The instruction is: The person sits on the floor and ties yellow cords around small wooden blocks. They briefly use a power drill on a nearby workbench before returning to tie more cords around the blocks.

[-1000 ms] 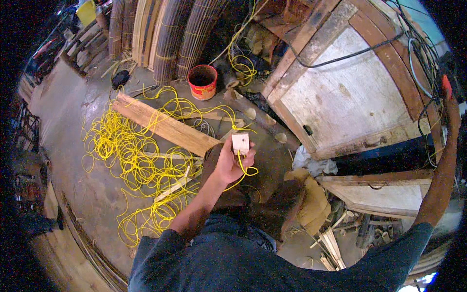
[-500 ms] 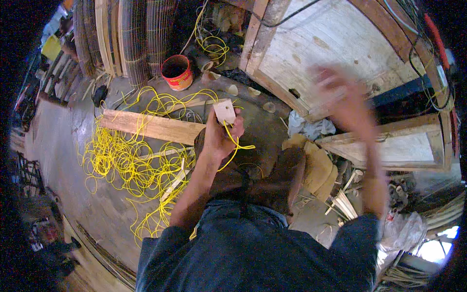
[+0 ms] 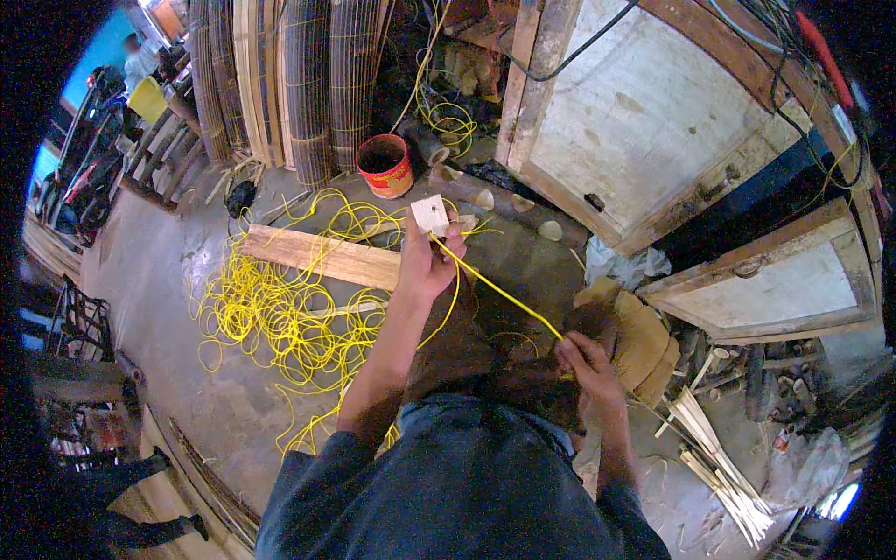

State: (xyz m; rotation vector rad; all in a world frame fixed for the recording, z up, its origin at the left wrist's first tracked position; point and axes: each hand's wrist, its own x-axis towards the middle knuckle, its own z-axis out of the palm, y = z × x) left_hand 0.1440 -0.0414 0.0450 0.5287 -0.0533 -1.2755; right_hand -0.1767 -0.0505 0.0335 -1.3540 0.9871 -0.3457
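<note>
A small pale wooden block (image 3: 429,214) with a hole in it is held up by my left hand (image 3: 427,257), whose fingers wrap round it. Yellow cord (image 3: 509,297) runs from the block down to the right, stretched nearly straight. Its other part is pinched in my right hand (image 3: 586,362), closed low beside my lap. A second strand hangs down from the block by my left wrist. Left of my left forearm, a large loose tangle of the same yellow cord (image 3: 271,313) lies on the floor, partly over a wooden plank (image 3: 322,259).
A red tin can (image 3: 385,168) stands ahead. Rolled slatted blinds (image 3: 307,93) lean behind it. To the right are wood-framed white panels (image 3: 644,121), a bundle of thin pale sticks (image 3: 719,457) and a clear plastic bag (image 3: 807,467). A person (image 3: 140,61) is at the far left.
My right hand has come down from the far right to beside my lap, and the cord between my hands is now taut. The left hand still holds the block; the whole view has shifted.
</note>
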